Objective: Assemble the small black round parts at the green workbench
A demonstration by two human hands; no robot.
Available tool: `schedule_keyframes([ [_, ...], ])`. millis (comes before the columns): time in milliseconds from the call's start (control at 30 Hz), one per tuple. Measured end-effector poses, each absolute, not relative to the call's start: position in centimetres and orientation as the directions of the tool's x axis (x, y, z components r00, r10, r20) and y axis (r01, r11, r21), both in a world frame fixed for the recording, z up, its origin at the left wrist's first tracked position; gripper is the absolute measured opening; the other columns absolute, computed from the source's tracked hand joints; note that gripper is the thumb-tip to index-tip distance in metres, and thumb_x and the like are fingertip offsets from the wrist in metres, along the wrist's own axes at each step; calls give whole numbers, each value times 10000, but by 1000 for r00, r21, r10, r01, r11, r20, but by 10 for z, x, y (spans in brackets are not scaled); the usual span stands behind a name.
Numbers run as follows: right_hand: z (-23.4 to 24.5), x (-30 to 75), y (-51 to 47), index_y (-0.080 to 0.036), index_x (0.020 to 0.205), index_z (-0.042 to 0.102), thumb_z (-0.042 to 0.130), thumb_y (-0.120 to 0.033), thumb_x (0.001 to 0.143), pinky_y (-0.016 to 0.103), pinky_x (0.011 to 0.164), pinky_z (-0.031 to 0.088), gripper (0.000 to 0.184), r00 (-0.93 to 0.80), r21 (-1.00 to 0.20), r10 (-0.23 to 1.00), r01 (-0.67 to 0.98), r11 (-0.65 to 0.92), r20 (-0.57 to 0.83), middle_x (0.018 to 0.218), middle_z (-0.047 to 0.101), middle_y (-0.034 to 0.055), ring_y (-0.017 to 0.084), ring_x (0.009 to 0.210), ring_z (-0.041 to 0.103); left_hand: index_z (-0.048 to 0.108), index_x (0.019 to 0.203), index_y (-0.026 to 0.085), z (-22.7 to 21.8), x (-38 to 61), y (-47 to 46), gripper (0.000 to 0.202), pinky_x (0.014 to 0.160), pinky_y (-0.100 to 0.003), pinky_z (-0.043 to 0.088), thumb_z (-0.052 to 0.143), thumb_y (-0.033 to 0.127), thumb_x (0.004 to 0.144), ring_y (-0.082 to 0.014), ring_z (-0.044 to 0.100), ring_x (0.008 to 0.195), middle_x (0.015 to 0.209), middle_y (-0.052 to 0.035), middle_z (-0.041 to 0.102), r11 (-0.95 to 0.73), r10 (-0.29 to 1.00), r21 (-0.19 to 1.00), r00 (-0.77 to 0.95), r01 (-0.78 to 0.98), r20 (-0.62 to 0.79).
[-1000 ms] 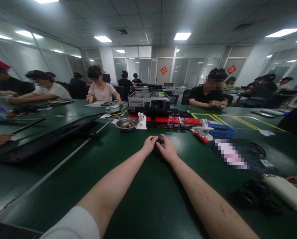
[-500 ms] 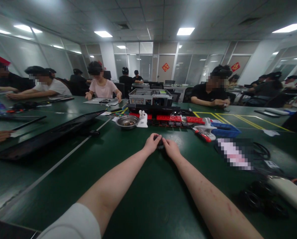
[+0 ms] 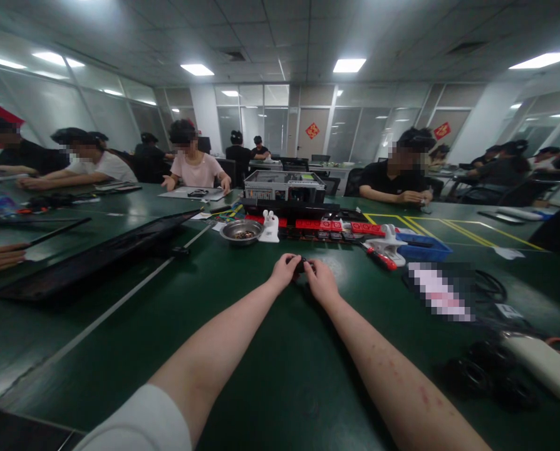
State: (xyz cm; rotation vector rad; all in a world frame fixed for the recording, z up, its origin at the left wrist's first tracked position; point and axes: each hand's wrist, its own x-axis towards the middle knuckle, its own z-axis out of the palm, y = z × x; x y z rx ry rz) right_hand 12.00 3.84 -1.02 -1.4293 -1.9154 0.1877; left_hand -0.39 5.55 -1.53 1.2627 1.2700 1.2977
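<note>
Both arms reach out over the green table (image 3: 261,351). Between my hands is a small black object (image 3: 300,265), too small and too covered by fingers to name. My left hand (image 3: 285,270) closes on its left side, and my right hand (image 3: 321,279) grips it from the right with the thumb near its face. Just beyond the hands, a metal bowl (image 3: 228,235) holds small copper-coloured pieces. Beside the bowl stands a white holder (image 3: 270,229). A red-handled tool (image 3: 381,258) lies to the right, partly against another white holder (image 3: 391,242).
An open computer case (image 3: 284,185) stands at the back, with red strips (image 3: 318,225) before it. A blue tray (image 3: 423,248) is at right, near black rings (image 3: 468,376) and a white block (image 3: 540,363). A long black panel (image 3: 96,263) lies left. Co-workers sit around the table.
The small black object has turned and shows more between my fingers, which have shifted slightly on it. My arms stay in nearly the same place.
</note>
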Motion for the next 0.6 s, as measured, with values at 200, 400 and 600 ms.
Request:
schedule_keyframes([
  [200, -10, 123, 44, -180, 595, 560, 167, -512, 821, 231, 522, 318, 561, -103, -618, 953, 740, 265, 285, 593, 571, 31, 143, 582, 515, 505, 920, 172, -14, -3, 52, 265, 420, -174, 406, 512, 321, 701, -86, 525, 546, 817, -32, 543, -174, 979, 980, -93, 99, 184],
  [400, -8, 123, 43, -171, 615, 583, 204, -503, 818, 222, 523, 323, 543, -160, -661, 916, 648, 378, 367, 584, 577, 28, 139, 587, 525, 514, 927, 175, -14, -4, 51, 259, 508, -179, 430, 524, 267, 686, -96, 524, 638, 816, -24, 543, -308, 941, 935, -89, 177, 327],
  [600, -9, 126, 45, -156, 764, 594, 341, -464, 791, 230, 552, 352, 400, -161, -638, 903, 659, 399, 399, 687, 594, 41, 149, 640, 523, 493, 855, 154, -14, -2, 53, 280, 416, -201, 412, 486, 394, 712, -82, 514, 445, 686, -13, 556, -137, 991, 990, 4, 45, 137],
])
